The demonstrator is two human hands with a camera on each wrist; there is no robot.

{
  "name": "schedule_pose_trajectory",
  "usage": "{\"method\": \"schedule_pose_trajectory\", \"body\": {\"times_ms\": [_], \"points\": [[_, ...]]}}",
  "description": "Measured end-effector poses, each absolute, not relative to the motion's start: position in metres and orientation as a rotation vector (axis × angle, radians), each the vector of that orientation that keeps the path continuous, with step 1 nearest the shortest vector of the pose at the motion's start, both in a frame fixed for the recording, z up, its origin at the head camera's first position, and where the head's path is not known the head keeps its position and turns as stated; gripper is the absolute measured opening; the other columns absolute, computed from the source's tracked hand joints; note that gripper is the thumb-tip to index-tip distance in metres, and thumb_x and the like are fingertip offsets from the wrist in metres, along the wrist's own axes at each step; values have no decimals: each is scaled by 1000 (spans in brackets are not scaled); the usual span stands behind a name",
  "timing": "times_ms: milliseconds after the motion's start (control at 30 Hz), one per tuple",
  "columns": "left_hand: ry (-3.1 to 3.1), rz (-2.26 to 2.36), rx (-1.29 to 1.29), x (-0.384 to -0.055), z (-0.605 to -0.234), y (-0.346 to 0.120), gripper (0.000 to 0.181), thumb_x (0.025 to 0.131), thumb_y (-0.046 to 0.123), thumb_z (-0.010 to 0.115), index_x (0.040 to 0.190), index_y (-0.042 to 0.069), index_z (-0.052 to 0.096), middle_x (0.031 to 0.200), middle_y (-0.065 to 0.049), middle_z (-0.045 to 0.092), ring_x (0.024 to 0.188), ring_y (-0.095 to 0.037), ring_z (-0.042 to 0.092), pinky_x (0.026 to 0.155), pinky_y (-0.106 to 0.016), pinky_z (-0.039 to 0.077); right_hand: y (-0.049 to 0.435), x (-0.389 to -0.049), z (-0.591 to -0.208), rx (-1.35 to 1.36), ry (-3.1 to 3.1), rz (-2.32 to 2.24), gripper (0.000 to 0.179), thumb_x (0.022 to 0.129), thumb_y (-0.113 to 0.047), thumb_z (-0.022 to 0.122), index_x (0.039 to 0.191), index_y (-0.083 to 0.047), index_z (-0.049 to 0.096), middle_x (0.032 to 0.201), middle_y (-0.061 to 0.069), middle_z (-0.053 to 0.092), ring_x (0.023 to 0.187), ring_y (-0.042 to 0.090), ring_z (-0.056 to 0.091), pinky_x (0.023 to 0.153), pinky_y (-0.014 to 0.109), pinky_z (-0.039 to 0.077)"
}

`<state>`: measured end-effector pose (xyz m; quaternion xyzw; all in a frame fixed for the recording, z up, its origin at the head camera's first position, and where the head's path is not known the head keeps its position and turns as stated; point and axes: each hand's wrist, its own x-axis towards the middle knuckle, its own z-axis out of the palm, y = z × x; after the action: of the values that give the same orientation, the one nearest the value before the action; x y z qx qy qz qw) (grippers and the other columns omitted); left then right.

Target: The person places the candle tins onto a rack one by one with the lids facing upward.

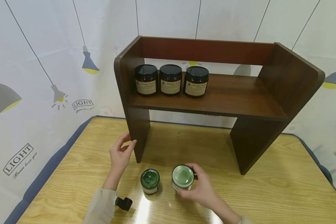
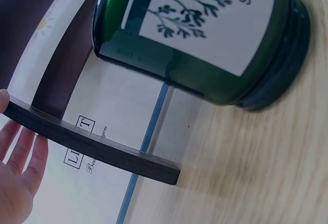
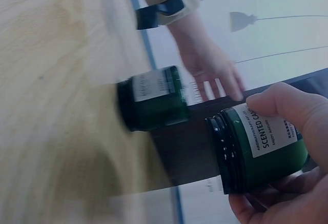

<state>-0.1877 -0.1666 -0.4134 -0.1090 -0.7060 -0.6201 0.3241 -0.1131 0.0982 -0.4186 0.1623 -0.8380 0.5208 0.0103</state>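
My left hand point(image 1: 120, 154) is at the left side panel of a dark brown wooden shelf point(image 1: 212, 102). Its thumb lies at the panel's front edge and the other fingers sit on the outer face. With my right hand point(image 1: 200, 189) I grip a green glass candle jar point(image 3: 266, 142) round its sides. That jar is bottom-up, black lid downward, and its label reads "SCENTED CAN...". A second green candle jar point(image 1: 150, 181) stands bottom-up on the table between my hands, its label printed with a plant point(image 2: 200, 24).
Three dark jars with black lids and beige labels, including a right-hand jar point(image 1: 196, 81), line the left part of the shelf board. The wooden table point(image 1: 268, 196) meets a pale curtain point(image 1: 58, 124) printed with lamps. A black strap piece point(image 1: 124, 203) sticks out from my left wrist.
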Motion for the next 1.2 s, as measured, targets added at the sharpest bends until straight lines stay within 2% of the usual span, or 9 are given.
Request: {"method": "schedule_pose_trajectory", "body": {"times_ms": [500, 967, 1200], "points": [[-1844, -1630, -299, -188, -413, -167, 29, 80, -15, 63, 108, -16, 60, 94, 14, 61, 87, 2, 57, 68, -15, 52, 122, -111, -379, 534, -2421, 1426, 64, 56, -5, 87, 112, -2, 58, 103, 3, 63, 90, 10, 57, 75, 25, 52], [-1824, -1626, -288, -188, -411, -166, 28, 79, -17, 64, 107, -16, 60, 92, 16, 61, 85, 2, 58, 66, -15, 52, 141, -108, -331, 510, -2314, 1423, 67, 55, 4, 85, 115, -1, 57, 103, 4, 61, 90, 4, 55, 73, 13, 48], [-1842, -1633, -284, -186, -411, -166, 29, 80, -15, 64, 108, -16, 60, 93, 15, 61, 86, 1, 57, 67, -13, 51, 151, -108, -309, 495, -2283, 1446, 67, 57, 11, 81, 117, 1, 55, 104, -5, 59, 87, 5, 57, 71, 13, 49]]}}
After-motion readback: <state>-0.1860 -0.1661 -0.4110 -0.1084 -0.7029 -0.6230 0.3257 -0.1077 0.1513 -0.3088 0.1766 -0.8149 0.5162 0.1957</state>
